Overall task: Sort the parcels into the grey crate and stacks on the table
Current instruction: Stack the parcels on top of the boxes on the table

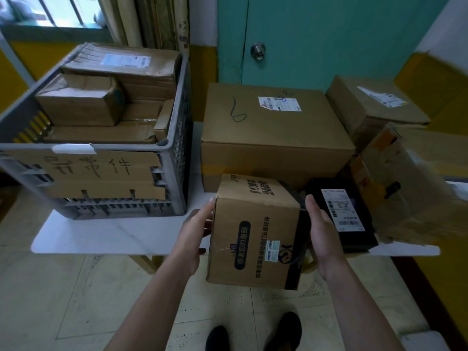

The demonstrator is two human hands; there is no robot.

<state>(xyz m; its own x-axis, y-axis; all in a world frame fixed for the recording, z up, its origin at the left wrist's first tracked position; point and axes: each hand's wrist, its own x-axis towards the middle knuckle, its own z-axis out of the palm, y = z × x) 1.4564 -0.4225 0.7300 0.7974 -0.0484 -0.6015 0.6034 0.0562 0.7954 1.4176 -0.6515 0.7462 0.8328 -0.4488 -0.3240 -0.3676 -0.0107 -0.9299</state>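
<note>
left hand + right hand press printed box sides | at table edge | grey crate left

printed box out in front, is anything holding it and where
Yes: the printed box is carried between both hands, left hand flat against its left side, right hand flat against its right side.

Matt cardboard parcel, grey plastic crate

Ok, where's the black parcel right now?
In the head view, the black parcel lies flat on the table, right of centre, just beside the right hand and in front of the big box marked 6.
</note>
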